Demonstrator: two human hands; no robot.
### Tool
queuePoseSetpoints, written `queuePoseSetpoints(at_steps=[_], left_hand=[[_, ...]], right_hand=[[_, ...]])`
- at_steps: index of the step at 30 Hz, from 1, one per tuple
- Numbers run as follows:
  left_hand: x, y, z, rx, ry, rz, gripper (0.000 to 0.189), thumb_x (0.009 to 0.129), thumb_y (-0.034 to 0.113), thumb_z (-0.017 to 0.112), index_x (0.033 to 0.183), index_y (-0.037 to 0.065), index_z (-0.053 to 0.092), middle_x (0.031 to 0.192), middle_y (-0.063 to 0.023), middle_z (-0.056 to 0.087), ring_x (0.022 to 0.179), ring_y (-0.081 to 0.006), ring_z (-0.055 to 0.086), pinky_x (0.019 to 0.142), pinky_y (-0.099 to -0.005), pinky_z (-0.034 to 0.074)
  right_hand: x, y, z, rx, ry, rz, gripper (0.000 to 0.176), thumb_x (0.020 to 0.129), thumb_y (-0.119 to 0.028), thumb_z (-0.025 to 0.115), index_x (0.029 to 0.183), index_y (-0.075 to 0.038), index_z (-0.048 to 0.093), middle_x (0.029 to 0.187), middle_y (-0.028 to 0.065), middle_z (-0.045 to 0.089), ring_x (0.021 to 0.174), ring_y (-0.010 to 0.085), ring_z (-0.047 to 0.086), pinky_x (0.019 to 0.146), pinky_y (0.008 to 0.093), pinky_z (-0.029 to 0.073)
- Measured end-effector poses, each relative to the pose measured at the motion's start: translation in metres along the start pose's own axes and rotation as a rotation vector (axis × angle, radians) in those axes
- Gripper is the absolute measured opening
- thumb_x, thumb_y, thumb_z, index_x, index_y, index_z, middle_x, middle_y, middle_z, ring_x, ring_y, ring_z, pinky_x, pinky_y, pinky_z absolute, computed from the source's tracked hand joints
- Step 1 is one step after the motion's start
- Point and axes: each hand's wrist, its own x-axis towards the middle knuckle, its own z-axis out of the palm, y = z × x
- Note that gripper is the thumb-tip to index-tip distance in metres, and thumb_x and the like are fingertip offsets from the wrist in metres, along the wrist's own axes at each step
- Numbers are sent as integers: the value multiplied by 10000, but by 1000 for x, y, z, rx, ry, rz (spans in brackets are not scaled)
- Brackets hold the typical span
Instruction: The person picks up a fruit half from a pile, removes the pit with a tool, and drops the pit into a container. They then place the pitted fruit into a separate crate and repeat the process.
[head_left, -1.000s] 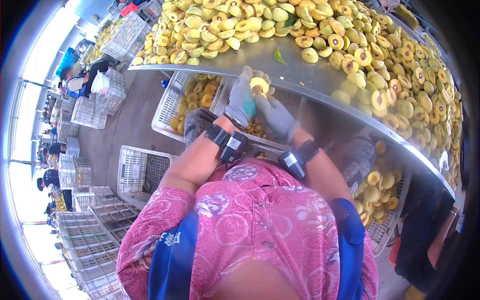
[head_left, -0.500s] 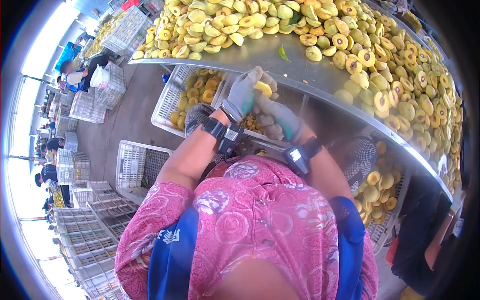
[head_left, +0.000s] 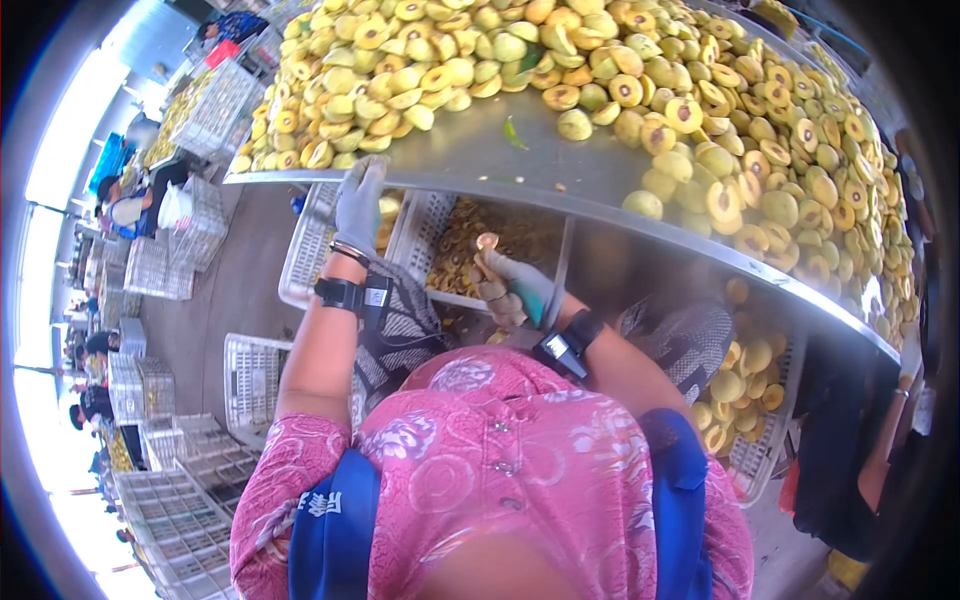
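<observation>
"Fruit halves [head_left: 450, 80] heaped over the far side of the metal table [head_left: 470, 150], spilling down the right!"

"And the right hand [head_left: 518, 287]?"

"Gloved, pinching a small brownish piece [head_left: 487, 241] at the fingertips, below the table's near edge."

"Left hand [head_left: 360, 205]?"

"Up at that near edge, well apart from the right, fingers stretched and close together. Gripping anything? I can't tell."

"What's underneath?"

"White crate [head_left: 312, 237] on the left; just right of it, a second crate [head_left: 420, 225] with small brown scraps [head_left: 452, 242]; near right, a third crate [head_left: 755, 465] holding more halves."

"On the metal?"

"Green leaf [head_left: 513, 132], just beside the heap!"
</observation>
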Motion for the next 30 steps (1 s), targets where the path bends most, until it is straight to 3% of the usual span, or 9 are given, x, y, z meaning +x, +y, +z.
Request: queuePoseSetpoints(at_steps=[2, 8, 11, 17, 18, 22, 25, 28, 30], left_hand=[[27, 12, 23, 299, 20, 159, 304, 892, 274, 589, 1072, 45, 675, 1155, -131, 639, 1071, -234, 599, 957, -344, 452], [69, 31, 188, 520, -383, 473, 509, 834, 439, 655, 1208, 96, 610, 1239, -178, 582, 1173, -331, 547, 1024, -399, 412], [79, 30, 244, 699, -512, 356, 582, 808, 470, 685, 1229, 88, 563, 1320, -203, 503, 1218, -354, 506, 1036, -414, 402], [80, 19, 246, 795, -485, 366, 538, 743, 363, 730, 1146, 88, 503, 1182, -204, 540, 1076, -383, 565, 937, -453, 459], [79, 13, 237, 784, -465, 370, 508, 777, 320, 716, 1171, 90, 494, 1140, -161, 565, 1048, -330, 595, 874, -414, 497], [70, -4, 181, -225, -515, -209, 370, 885, 194, 647, 1197, 79, 486, 1134, -78, 561, 1015, -190, 592, 786, -332, 538], [40, 5, 130, -680, -495, -312, 354, 932, 241, 577, 1237, 84, 487, 1194, -128, 568, 1024, -228, 610, 804, -427, 563], [14, 6, 98, -834, -427, -289, 347, 968, 306, 527, 1217, 66, 512, 1188, -146, 592, 1022, -249, 617, 823, -431, 564], [3, -5, 83, -894, -426, -354, 368, 986, 335, 501, 1205, 41, 524, 1167, -146, 610, 1016, -258, 621, 836, -430, 560]], right_hand=[[2, -2, -5, 36, 89, -6, 402, 968, -552, 466, 949, -154, 520, 597, -69, 404, 398, 42, 331, 346, 205, 246], [10, -6, -8, -56, 165, -32, 436, 952, -599, 455, 897, -169, 503, 602, -50, 447, 400, 68, 369, 345, 228, 263], [9, -7, -11, -49, 184, -26, 462, 941, -616, 458, 870, -162, 502, 590, -38, 454, 381, 83, 370, 344, 240, 257], [4, -9, -12, -35, 308, -78, 438, 932, -588, 506, 861, -156, 483, 574, -26, 450, 366, 95, 386, 335, 247, 284], [5, -8, -13, -35, 307, -101, 436, 937, -576, 507, 842, -151, 479, 578, -14, 457, 370, 108, 384, 343, 260, 287], [0, -10, 2, -138, 332, -218, 388, 957, -531, 494, 884, -151, 517, 572, -28, 468, 377, 95, 393, 341, 254, 293], [-5, -17, 23, -279, 348, -288, 418, 984, -549, 417, 928, -143, 499, 572, -53, 419, 384, 65, 362, 344, 213, 281], [-11, -21, 37, -500, 361, -462, 423, 987, -531, 420, 985, -119, 515, 565, -33, 430, 376, 86, 366, 338, 225, 291], [-11, -26, 43, -584, 405, -498, 328, 989, -435, 478, 1014, -112, 523, 632, 32, 527, 442, 148, 498, 392, 280, 382]])
